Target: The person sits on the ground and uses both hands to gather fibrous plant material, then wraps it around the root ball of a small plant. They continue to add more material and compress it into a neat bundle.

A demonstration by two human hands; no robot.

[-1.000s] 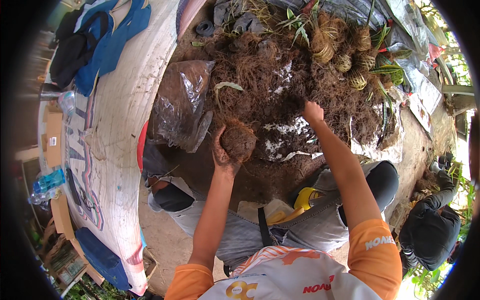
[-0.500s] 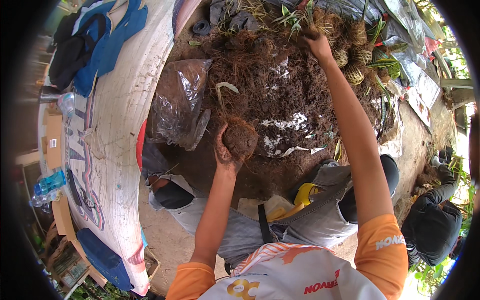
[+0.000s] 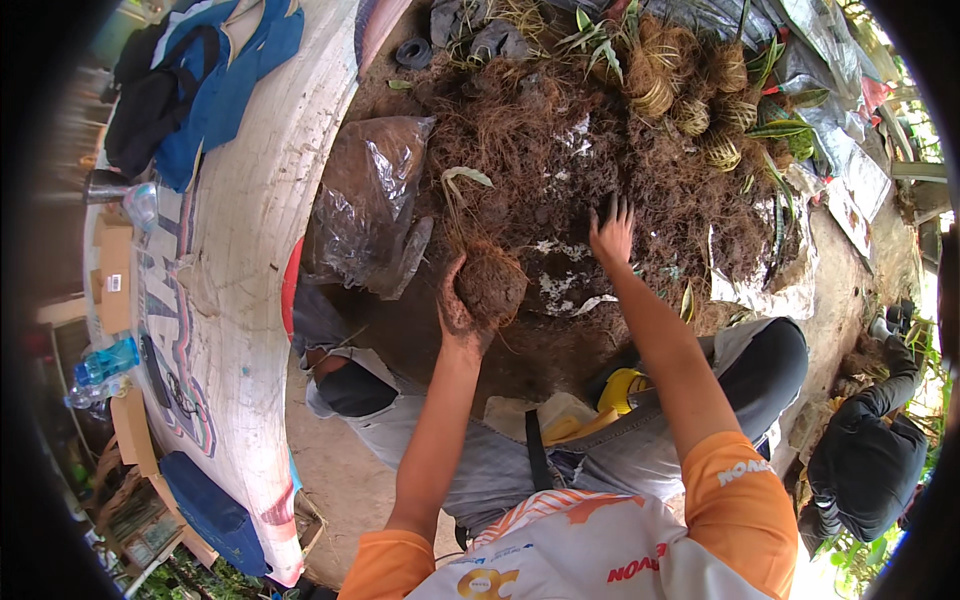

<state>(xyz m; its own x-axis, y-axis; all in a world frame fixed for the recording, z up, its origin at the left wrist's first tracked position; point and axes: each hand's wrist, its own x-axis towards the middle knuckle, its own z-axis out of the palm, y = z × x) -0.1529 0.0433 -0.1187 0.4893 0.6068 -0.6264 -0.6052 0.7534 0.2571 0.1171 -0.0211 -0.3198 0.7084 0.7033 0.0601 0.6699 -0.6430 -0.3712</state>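
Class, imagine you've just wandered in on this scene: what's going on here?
A person's left hand cups a round, fibrous soil clump. The right hand, fingers extended, is on or just above the dark, loose soil, with nothing visible in its grasp. A clear plastic bag lies left of the clump, and fibrous plant bundles sit at the soil's far right. Another person is bent over at the right edge.

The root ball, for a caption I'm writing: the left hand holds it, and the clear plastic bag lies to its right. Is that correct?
Not quite: the head view shows the clear plastic bag lying to the left of the root ball. The left hand does hold the root ball.
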